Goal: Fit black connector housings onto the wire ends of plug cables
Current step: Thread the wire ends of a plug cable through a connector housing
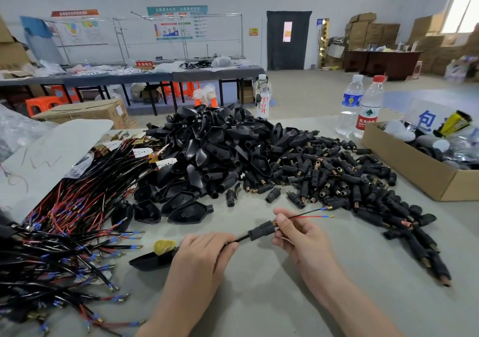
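1. Presently the cable (242, 238) is held over the worktop (259, 303), towards its near edge. Its long axis runs from lower left up to the right.
2. The black cord is gripped by the left hand (204, 251), whose fingers (228, 240) are curled round it. The right hand (298, 235) is closed in a pinch on the two thin wires (311, 217) just where they leave the housing (261, 229).
3. The housing is threaded on the cable between the hands, touching the right fingers and a little apart from the left, so the right hand is nearer.
4. It is seen as a short, black, stepped sleeve with a brass-coloured tip at its right end. Beyond the pinch, one red and one black wire stick out, each with a blue collar and a brass terminal.
5. Any further seating, it is judged, must be made along this same line.
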